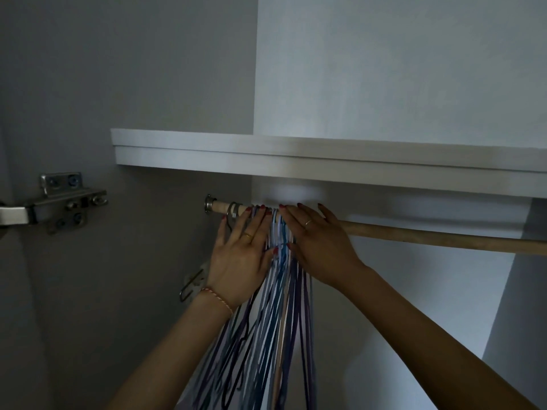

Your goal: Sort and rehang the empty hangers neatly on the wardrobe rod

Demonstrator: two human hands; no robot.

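Hanging in one tight bunch from the left end of the round wooden wardrobe rod [429, 236], the thin blue, purple and white hangers [278, 306] crowded hook against hook just beside the metal rod socket [209, 203] at nine o'clock. Ran long axis from nine o'clock towards three o'clock, dipping slightly at the right, bare wood along the whole stretch beyond the bunch. Fell almost straight down towards six o'clock, fanning a little at the bottom, several crossing one another.

Flanked on both sides: left hand [239, 258] at nine o'clock of the bunch, fingers straight and laid flat against the outer hooks; right hand [319, 247] at three o'clock, fingers extended over the rod, thumb touching the hangers. Neither curled round anything; both equally near, pressing rather than gripping. Judged a squaring-up of the bunch, with the free rod to three o'clock as the way to spread.

Held nothing visible on the white shelf [296, 156] at twelve o'clock. Fixed to the grey side panel, a steel door hinge [63, 202] at nine o'clock and a small metal hook [191, 285] lower down.
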